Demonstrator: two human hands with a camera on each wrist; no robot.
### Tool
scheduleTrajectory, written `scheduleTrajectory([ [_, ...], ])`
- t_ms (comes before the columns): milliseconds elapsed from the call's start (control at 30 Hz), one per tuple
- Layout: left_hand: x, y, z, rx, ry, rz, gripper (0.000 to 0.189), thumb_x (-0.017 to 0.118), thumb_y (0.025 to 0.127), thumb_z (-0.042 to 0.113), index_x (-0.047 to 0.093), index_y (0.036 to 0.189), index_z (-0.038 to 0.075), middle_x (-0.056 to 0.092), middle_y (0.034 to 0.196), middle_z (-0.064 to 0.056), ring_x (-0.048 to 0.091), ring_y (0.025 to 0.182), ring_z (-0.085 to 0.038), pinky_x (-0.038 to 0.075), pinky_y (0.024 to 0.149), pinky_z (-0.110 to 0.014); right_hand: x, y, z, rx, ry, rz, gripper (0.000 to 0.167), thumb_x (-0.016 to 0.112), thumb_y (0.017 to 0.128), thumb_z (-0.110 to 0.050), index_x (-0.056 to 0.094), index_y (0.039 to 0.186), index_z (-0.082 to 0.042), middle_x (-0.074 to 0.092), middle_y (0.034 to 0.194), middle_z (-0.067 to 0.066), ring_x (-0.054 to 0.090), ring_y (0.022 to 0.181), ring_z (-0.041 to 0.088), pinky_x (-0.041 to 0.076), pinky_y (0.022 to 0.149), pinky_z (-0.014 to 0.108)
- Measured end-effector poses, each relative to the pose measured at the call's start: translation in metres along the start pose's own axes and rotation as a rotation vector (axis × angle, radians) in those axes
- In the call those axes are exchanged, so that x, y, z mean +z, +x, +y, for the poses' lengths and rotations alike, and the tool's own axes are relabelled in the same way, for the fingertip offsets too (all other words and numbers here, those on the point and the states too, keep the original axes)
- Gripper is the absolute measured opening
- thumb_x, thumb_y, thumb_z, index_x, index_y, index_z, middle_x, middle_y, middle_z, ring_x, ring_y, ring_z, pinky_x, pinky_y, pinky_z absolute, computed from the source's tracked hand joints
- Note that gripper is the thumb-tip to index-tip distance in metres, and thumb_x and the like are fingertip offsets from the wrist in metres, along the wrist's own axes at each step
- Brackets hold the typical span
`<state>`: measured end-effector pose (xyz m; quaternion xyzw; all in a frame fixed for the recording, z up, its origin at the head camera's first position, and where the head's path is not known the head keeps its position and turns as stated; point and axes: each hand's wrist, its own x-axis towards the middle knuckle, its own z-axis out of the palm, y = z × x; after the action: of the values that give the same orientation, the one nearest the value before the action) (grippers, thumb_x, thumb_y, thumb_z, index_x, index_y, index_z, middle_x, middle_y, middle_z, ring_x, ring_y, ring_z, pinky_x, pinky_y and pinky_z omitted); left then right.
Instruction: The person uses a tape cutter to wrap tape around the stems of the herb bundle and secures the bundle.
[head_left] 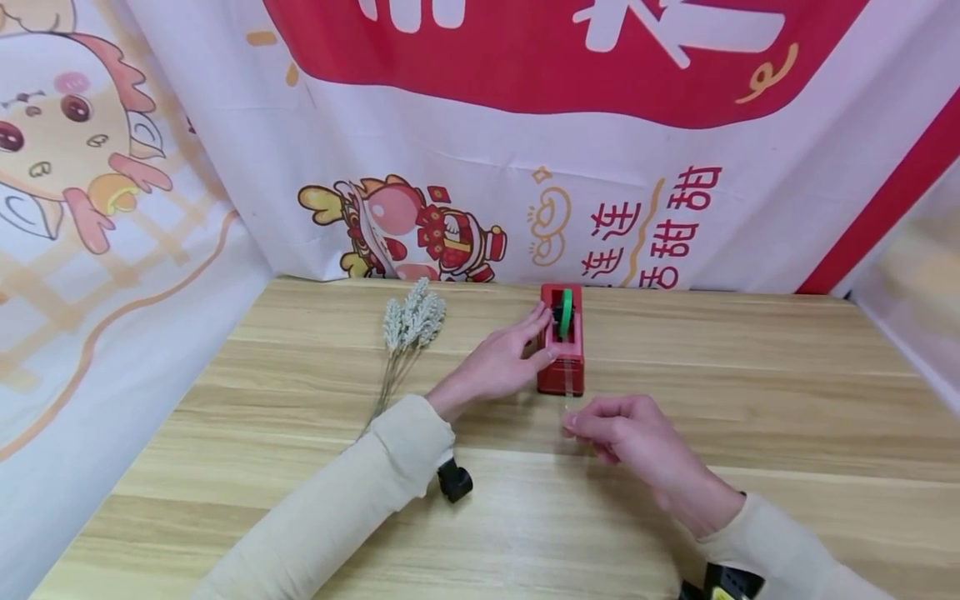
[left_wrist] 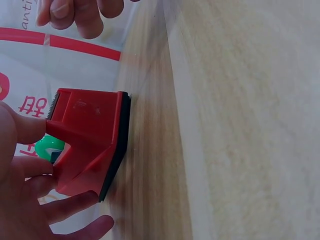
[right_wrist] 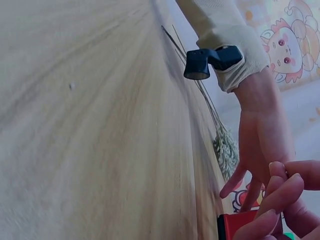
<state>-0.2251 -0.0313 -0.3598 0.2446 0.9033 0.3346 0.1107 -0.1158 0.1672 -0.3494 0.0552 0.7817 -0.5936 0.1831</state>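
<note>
A red tape dispenser (head_left: 561,377) with a green roll (head_left: 566,313) stands on the wooden table. My left hand (head_left: 504,358) holds it from the left side; in the left wrist view the thumb (left_wrist: 32,130) is against the upper part near the toothed cutter (left_wrist: 53,106), and the other fingers spread along the body. A clear strip of tape (head_left: 568,392) runs from the dispenser's front toward me. My right hand (head_left: 637,437) pinches the strip's end between thumb and forefinger, a short way in front of the dispenser.
To the left of the dispenser lies a bunch of pale dried flowers (head_left: 412,317) with thin stems, partly behind the left forearm. A printed cloth (head_left: 465,133) hangs along the table's back edge. Black wrist cameras (head_left: 454,480) sit at both cuffs.
</note>
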Motion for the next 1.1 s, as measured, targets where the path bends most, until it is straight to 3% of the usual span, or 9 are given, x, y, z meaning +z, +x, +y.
scheduleTrajectory([
  [300,0.002,-0.003,0.006,-0.026,-0.032,0.049,0.065,0.052,0.111,0.043,0.028,0.168,0.023,0.016,0.179,0.007,0.024,0.164,-0.03,0.022,0.133,-0.047,0.003,-0.007,0.001,0.012,0.02,0.044,0.026,0.074,0.098,-0.023,0.08,0.111,-0.001,0.07,0.082,-0.004,0.051,0.066,0.01,0.045,0.061,0.024],
  [567,0.003,-0.005,0.005,-0.006,-0.014,0.044,0.065,0.048,0.112,0.044,0.026,0.169,0.022,0.015,0.179,0.005,0.025,0.164,-0.031,0.023,0.133,-0.049,0.005,-0.011,0.003,-0.028,-0.014,0.045,0.021,0.074,0.097,-0.021,0.08,0.101,-0.001,0.067,0.077,-0.005,0.051,0.066,0.009,0.043,0.06,0.024],
  [800,0.003,-0.005,0.005,-0.035,-0.04,0.067,0.066,0.049,0.111,0.05,0.027,0.168,0.026,0.016,0.178,0.009,0.031,0.162,-0.03,0.024,0.132,-0.049,0.01,-0.017,0.002,0.02,0.024,0.06,0.027,0.074,0.099,-0.023,0.079,0.114,-0.001,0.07,0.084,-0.003,0.052,0.067,0.011,0.044,0.061,0.024],
  [867,0.002,-0.007,0.007,-0.064,-0.071,0.085,0.065,0.053,0.11,0.047,0.03,0.167,0.027,0.02,0.177,0.011,0.044,0.155,-0.028,0.048,0.118,-0.047,0.011,-0.018,0.003,0.028,0.036,0.065,0.027,0.074,0.099,-0.024,0.079,0.113,-0.002,0.069,0.083,-0.003,0.051,0.065,0.011,0.043,0.06,0.025],
  [900,0.001,-0.009,0.009,-0.085,-0.086,0.098,0.064,0.055,0.11,0.045,0.032,0.167,0.029,0.022,0.176,0.013,0.05,0.152,-0.026,0.058,0.104,-0.044,0.012,-0.019,0.003,0.031,0.037,0.068,0.026,0.074,0.099,-0.025,0.079,0.111,-0.003,0.067,0.081,-0.004,0.051,0.064,0.011,0.043,0.06,0.025],
  [933,-0.001,-0.011,0.01,-0.104,-0.107,0.113,0.063,0.058,0.109,0.043,0.035,0.166,0.029,0.027,0.176,0.012,0.063,0.136,-0.024,0.063,0.085,-0.04,0.013,-0.019,0.004,0.032,0.039,0.071,0.025,0.075,0.098,-0.026,0.078,0.108,-0.003,0.066,0.08,-0.004,0.051,0.064,0.011,0.042,0.059,0.025],
  [967,-0.003,-0.013,0.012,-0.125,-0.129,0.132,0.061,0.06,0.108,0.04,0.039,0.164,0.03,0.033,0.174,0.01,0.071,0.117,-0.022,0.061,0.067,-0.035,0.013,-0.02,0.004,0.037,0.04,0.074,0.024,0.075,0.099,-0.027,0.078,0.107,-0.004,0.064,0.079,-0.004,0.05,0.063,0.011,0.042,0.059,0.026],
  [1033,-0.009,-0.02,0.015,-0.166,-0.178,0.176,0.056,0.064,0.107,0.035,0.047,0.16,0.031,0.046,0.168,0.004,0.068,0.082,-0.019,0.045,0.044,-0.028,0.014,-0.021,0.006,0.04,0.043,0.079,0.024,0.075,0.098,-0.027,0.078,0.105,-0.005,0.063,0.078,-0.005,0.049,0.062,0.011,0.041,0.058,0.026],
  [1100,-0.017,-0.029,0.015,-0.184,-0.195,0.239,0.05,0.067,0.105,0.032,0.056,0.153,0.03,0.058,0.158,0.0,0.064,0.077,-0.015,0.049,0.049,-0.023,0.014,-0.022,0.007,0.042,0.049,0.083,0.024,0.075,0.098,-0.027,0.078,0.106,-0.004,0.063,0.079,-0.005,0.049,0.062,0.011,0.041,0.057,0.026],
])
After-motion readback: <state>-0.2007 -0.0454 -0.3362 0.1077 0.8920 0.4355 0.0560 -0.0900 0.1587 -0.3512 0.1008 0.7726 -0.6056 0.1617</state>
